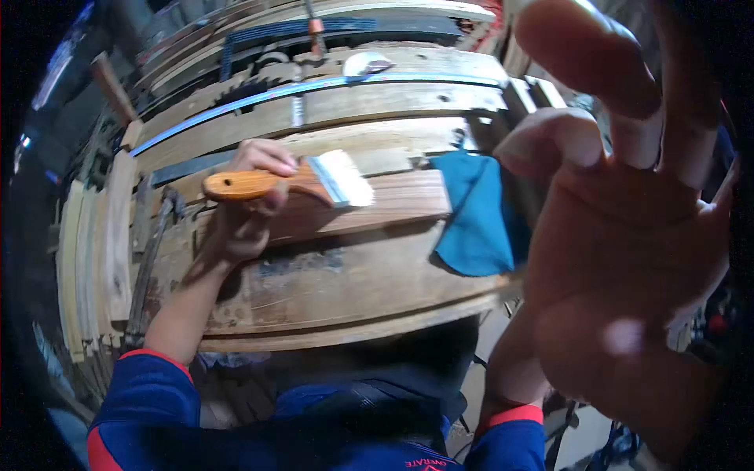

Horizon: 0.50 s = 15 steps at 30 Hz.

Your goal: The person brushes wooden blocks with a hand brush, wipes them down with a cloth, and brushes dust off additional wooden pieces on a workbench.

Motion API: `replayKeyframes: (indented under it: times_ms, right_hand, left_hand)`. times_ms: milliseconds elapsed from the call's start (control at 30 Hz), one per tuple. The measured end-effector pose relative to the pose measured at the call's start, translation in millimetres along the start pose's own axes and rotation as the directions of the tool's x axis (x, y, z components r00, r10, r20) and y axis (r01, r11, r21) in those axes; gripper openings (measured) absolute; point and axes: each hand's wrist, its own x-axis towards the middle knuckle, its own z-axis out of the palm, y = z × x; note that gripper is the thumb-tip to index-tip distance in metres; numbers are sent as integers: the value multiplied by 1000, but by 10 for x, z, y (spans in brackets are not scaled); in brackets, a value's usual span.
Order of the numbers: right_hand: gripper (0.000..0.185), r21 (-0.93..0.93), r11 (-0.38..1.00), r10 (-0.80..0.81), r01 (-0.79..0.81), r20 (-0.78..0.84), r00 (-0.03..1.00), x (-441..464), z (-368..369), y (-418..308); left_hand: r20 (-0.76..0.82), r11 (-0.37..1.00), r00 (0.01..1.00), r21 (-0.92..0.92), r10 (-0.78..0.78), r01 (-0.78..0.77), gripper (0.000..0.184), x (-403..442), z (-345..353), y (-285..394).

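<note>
My left hand (255, 188) is closed around the wooden handle of a paintbrush (236, 185), whose pale bristles point right. The brush is over a brown wooden block (400, 200) lying on the workbench. Large and close to the camera, my right hand (628, 259) is raised at the right with its palm showing. Its fingers are apart, some bent, and nothing is in them. A teal cloth (475, 208) lies at the block's right end, nearer to my right hand than the block is.
The workbench (377, 290) is made of worn planks. A long metal straightedge (314, 85) crosses its far part, with a small white round object (363, 66) beside it. Wood strips (86, 267) stand at the left. An orange-handled tool (316, 35) is at the back.
</note>
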Motion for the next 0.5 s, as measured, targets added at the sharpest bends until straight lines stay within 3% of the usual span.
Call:
replayKeyframes:
  times_ms: [133,300,367,433,500]
  right_hand:
    - [85,-4,999,-33,33,-19,999,19,91,-183]
    - [90,-69,995,-73,72,-12,997,26,202,-406]
    - [92,-142,987,-83,81,-4,997,27,240,-425]
    - [94,-240,968,-70,77,36,997,-36,266,-319]
    - [96,-432,899,-13,73,140,990,-218,197,-15]
  left_hand:
    - [-10,999,1000,22,-27,27,34,-74,-22,-4]
    - [-21,963,977,-172,-212,206,35,-130,35,-74]
    - [-64,967,994,-245,-84,66,30,-98,87,-111]
    - [-147,985,988,-157,46,-69,27,-77,79,-184]
    - [-291,964,956,-262,-26,-53,24,-104,57,-199]
